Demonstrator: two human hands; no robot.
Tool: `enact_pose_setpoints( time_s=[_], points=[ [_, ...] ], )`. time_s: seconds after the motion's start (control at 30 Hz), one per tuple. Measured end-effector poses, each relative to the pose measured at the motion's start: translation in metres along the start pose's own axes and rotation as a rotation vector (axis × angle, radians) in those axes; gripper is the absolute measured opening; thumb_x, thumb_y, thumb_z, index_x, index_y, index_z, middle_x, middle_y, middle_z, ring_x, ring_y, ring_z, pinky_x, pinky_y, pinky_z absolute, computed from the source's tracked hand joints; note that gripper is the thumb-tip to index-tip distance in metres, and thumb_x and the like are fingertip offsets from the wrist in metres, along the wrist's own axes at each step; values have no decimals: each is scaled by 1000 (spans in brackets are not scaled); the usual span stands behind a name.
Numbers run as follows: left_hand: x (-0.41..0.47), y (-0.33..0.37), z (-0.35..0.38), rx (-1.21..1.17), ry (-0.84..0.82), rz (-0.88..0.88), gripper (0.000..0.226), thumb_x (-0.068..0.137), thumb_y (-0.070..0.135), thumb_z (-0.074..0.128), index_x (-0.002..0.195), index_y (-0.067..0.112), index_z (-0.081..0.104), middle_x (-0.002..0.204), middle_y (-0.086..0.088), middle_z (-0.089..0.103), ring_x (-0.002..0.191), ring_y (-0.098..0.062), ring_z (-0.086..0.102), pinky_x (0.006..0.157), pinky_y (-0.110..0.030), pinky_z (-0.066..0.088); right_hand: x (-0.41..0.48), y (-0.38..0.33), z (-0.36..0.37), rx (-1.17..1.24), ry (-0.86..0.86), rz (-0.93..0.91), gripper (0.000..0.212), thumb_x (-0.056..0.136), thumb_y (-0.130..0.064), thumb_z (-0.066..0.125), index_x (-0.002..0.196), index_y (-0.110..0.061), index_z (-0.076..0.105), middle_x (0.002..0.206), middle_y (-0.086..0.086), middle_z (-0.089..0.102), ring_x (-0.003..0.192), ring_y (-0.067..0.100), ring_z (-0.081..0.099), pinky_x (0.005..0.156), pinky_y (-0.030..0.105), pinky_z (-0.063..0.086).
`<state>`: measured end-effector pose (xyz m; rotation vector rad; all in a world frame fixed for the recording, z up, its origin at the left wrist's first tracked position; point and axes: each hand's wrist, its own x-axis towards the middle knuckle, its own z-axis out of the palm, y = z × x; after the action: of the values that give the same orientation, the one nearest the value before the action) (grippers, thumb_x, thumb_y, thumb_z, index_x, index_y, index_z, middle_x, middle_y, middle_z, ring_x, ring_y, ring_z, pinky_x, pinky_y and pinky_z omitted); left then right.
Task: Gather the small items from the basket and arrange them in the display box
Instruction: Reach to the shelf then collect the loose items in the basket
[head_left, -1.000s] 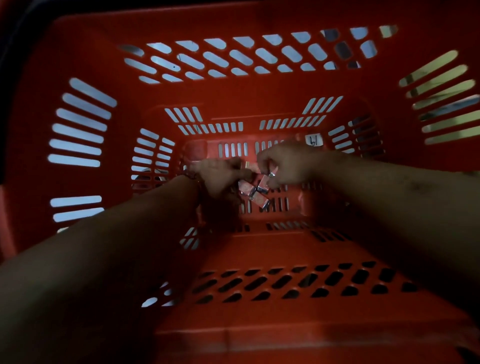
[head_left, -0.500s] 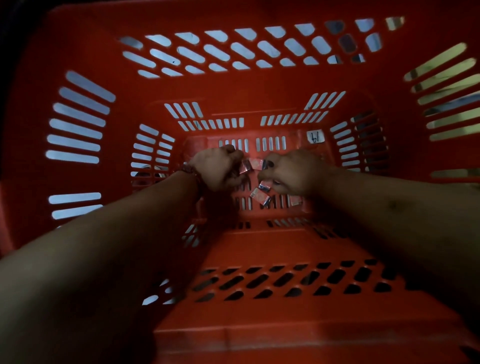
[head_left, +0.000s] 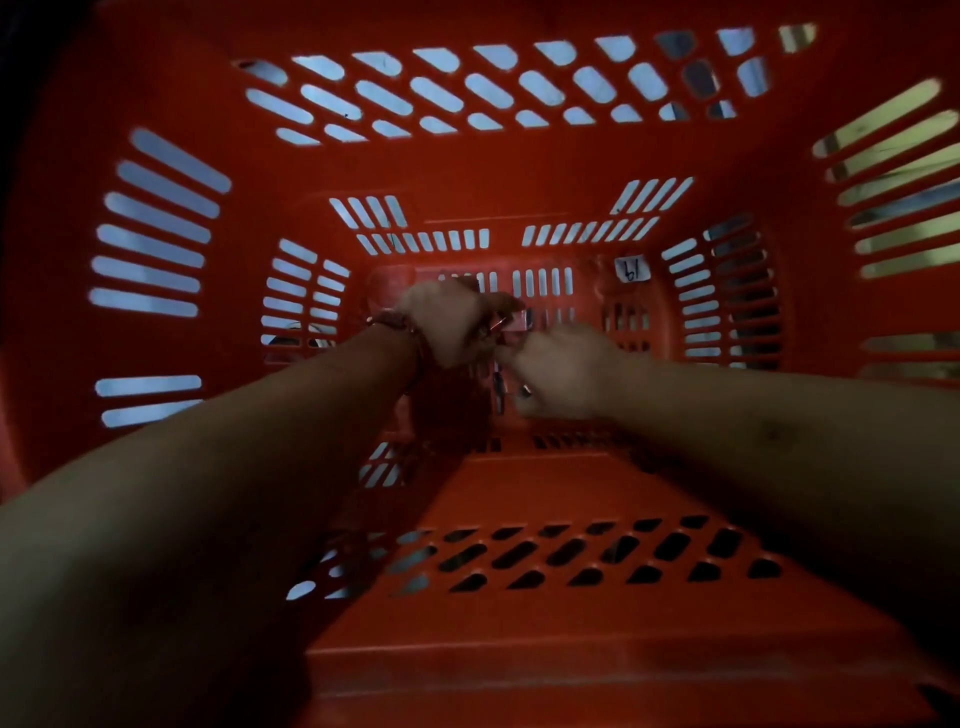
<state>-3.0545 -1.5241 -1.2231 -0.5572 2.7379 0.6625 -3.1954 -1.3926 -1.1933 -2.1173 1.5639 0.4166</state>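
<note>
Red basket (head_left: 519, 171), one; left hand (head_left: 447, 322) fingers grip small items (head_left: 511, 328); right hand (head_left: 566, 369): cannot tell.

Smooth red plastic basket (head_left: 519, 171) — small items (head_left: 511, 332) foil-shiny, paper label (head_left: 631, 270).

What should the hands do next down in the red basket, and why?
Probably the right hand should pinch the small items lying loose on the floor of the basket and pass them to the left hand, which seems to clutch a few already. Pieces lie between the hands, so the gathering looks unfinished, and no display box is in view.
</note>
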Motion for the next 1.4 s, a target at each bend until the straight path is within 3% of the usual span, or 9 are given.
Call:
enact_pose_setpoints(
  time_s=[0.17,0.37,0.6,0.67,0.77,1.03,1.13,1.27,1.4],
  points=[
    [1,3,3,2,-12,-39,65,83,61,44,142,37,53,113,-11,64,102,-36,66,83,-44,56,0,-5,9,-14,40,33,36,93,-42,53,116,-15,58,112,9,68,96,32,68,70,36,47],
    [13,19,7,70,25,-120,45,91,53,55,130,30,53,115,-11,59,95,-37,66,76,-42,55,4,-13,10,-112,-43,32,50,98,-53,48,129,-15,53,124,8,63,111,29,64,82,36,49],
    [12,15,5,94,56,-121,50,91,57,55,124,20,54,112,-12,61,96,-38,65,68,-35,43,1,10,-4,67,-113,29,41,91,-46,56,122,-19,57,108,5,65,93,26,63,73,33,44],
    [10,11,7,60,73,-132,49,90,57,58,123,21,53,113,-10,62,96,-36,65,70,-37,47,-3,27,-16,219,-161,120,41,93,-46,56,124,-18,58,97,4,61,86,21,58,71,30,41],
    [12,9,7,25,77,-151,48,90,56,61,124,24,53,115,-7,64,99,-32,65,72,-35,48,-15,52,-35,378,-305,306,45,95,-45,58,131,-18,56,109,4,61,95,18,56,77,30,41],
    [17,11,7,6,47,-145,46,90,55,62,123,24,56,111,-4,65,97,-28,65,69,-31,43,-20,52,-11,465,-526,544,22,94,-39,64,99,-19,57,90,2,60,86,20,59,79,33,46],
    [16,14,6,26,45,-149,47,90,51,63,125,21,55,115,-7,64,100,-31,65,71,-34,47,-18,45,-3,531,-483,595,26,96,-38,63,111,-16,62,90,0,59,91,21,58,80,34,45],
    [16,14,5,26,45,-141,47,90,52,62,123,19,56,112,-8,64,98,-31,64,73,-38,52,-16,41,-4,603,-497,621,45,96,-49,59,128,-16,60,121,5,64,107,25,61,95,38,49],
    [15,16,5,21,59,-144,47,91,55,60,123,20,56,111,-6,64,96,-28,65,70,-36,52,-15,29,-2,509,-443,630,43,97,-47,58,126,-15,60,117,5,63,108,26,61,95,38,48]
  ],
)
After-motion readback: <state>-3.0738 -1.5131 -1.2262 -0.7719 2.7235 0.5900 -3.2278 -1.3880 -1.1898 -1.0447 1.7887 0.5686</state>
